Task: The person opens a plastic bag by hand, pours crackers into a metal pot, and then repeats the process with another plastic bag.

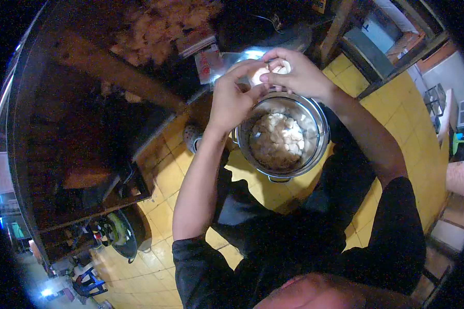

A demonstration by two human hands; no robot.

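Gently hold pale pieces (281, 68) by the sides, likely light and firm, pinched between left hand (233, 98) and right hand (300, 76).

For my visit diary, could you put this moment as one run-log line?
left hand: close around pale pieces | right hand: holding them | pot: near hands, pale chunks inside | floor: yellow

dim, grainy | glare lower left | pot (315, 123) brightly lit | edges fisheye-bowed, black corners
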